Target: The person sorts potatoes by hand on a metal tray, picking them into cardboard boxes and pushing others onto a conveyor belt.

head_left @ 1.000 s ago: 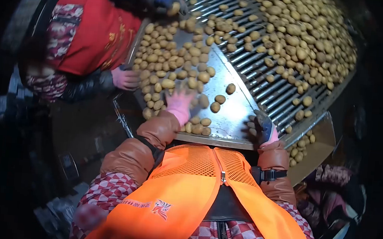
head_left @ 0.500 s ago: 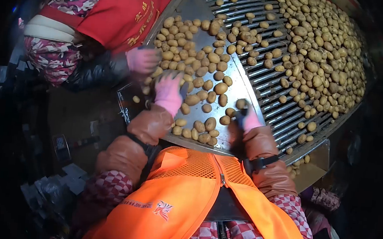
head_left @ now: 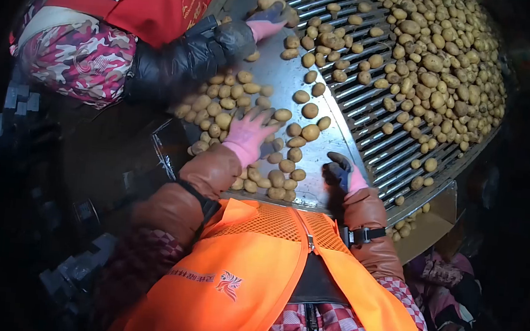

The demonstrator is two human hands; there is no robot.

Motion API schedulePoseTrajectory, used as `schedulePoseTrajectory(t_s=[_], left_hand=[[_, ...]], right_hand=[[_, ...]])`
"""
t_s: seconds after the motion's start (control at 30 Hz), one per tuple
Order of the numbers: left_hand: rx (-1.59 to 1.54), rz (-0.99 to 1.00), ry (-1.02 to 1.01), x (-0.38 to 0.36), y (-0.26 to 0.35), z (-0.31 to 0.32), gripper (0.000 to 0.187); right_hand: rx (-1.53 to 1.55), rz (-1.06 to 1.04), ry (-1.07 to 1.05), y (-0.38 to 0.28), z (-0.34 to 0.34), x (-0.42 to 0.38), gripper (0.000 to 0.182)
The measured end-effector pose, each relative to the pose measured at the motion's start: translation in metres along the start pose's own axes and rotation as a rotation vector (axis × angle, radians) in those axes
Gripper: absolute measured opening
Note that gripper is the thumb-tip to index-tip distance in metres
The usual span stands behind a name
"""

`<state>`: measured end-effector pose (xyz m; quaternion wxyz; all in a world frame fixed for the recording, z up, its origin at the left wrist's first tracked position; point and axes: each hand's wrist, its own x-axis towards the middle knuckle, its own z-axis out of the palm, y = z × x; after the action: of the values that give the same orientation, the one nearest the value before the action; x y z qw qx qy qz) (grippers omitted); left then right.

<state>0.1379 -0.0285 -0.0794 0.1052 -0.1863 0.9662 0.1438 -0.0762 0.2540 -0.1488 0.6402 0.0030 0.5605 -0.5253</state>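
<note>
My left hand (head_left: pixel 250 134), in a pink glove, lies spread with its palm down over potatoes (head_left: pixel 223 120) on the metal tray (head_left: pixel 336 134). Its fingers are apart and touch the potatoes around it. My right hand (head_left: pixel 346 173), in a pink glove with a dark palm, is at the tray's right side near the slatted grate. Its fingers are curved and apart, with no potato visible between them. Several potatoes (head_left: pixel 287 166) lie on the tray between my two hands.
A co-worker's gloved hand (head_left: pixel 267 24) touches potatoes at the tray's far end; their dark sleeve (head_left: pixel 180 62) crosses the left side. Beyond the slatted grate (head_left: pixel 365 114) is a large potato heap (head_left: pixel 446 74). A cardboard box (head_left: pixel 428 225) with potatoes stands at the lower right.
The co-worker's hand has moved up to the tray's far end. Potatoes near my left hand have shifted toward the lower left. My right hand is now clear of the potatoes it was beside.
</note>
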Motion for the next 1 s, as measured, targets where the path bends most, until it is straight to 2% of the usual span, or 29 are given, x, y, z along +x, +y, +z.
schedulePoseTrajectory(t_s=[0.1,0.13,0.23,0.27,0.33,0.37,0.43,0.47,0.57,0.63,0.73,0.83,0.87,0.9,0.97,1.0], left_hand=[[0.078,-0.244,0.131,-0.031,-0.022,0.013,0.046],[0.029,-0.384,0.153,-0.040,-0.022,0.012,0.039],[0.019,-0.584,0.454,-0.065,-0.010,0.008,0.028],[0.029,-0.441,0.535,-0.067,-0.004,0.017,0.028],[-0.095,-0.175,0.360,-0.069,0.035,0.026,0.039],[-0.040,0.012,0.246,-0.067,0.050,0.036,0.047],[0.045,0.277,0.021,-0.071,0.062,0.041,0.049],[-0.001,0.186,0.058,-0.075,0.056,0.042,0.048],[-0.101,-0.057,0.144,-0.105,0.017,0.035,0.049],[-0.039,-0.330,0.007,-0.107,0.010,0.033,0.050],[0.063,-0.503,0.146,-0.107,0.004,0.027,0.049],[0.047,-0.520,0.281,-0.088,-0.015,0.025,0.043],[-0.002,-0.457,0.414,-0.075,-0.013,0.000,0.040],[-0.034,-0.466,0.403,-0.058,-0.028,-0.003,0.040],[-0.095,-0.483,0.384,-0.015,-0.065,-0.011,0.042],[-0.193,-0.584,0.195,0.003,-0.071,-0.021,0.043]], right_hand=[[-0.009,0.045,0.059,-0.003,-0.002,-0.011,0.053],[-0.016,0.038,0.058,-0.002,-0.002,-0.012,0.053],[-0.056,0.015,0.073,0.001,0.005,-0.008,0.052],[-0.072,0.011,0.060,0.004,0.003,0.000,0.052],[-0.114,-0.012,0.097,0.001,0.017,0.002,0.046],[-0.180,0.004,0.032,0.001,0.015,0.005,0.044],[-0.310,0.033,-0.095,-0.004,0.021,0.010,0.040],[-0.321,0.074,-0.139,-0.011,0.017,0.006,0.031],[-0.437,-0.117,0.041,-0.006,-0.016,-0.009,0.024],[-0.586,-0.105,0.170,-0.016,-0.014,-0.025,0.022],[-0.806,0.073,0.427,-0.025,-0.005,-0.030,0.025],[-0.874,-0.109,0.502,0.017,0.036,-0.007,0.032],[-0.677,0.088,0.315,0.008,0.070,-0.010,0.036],[-0.471,0.275,0.128,-0.006,0.099,-0.010,0.039],[-0.404,0.179,-0.227,0.006,0.107,0.023,0.049],[-0.385,0.105,-0.374,0.005,0.115,0.034,0.054]])
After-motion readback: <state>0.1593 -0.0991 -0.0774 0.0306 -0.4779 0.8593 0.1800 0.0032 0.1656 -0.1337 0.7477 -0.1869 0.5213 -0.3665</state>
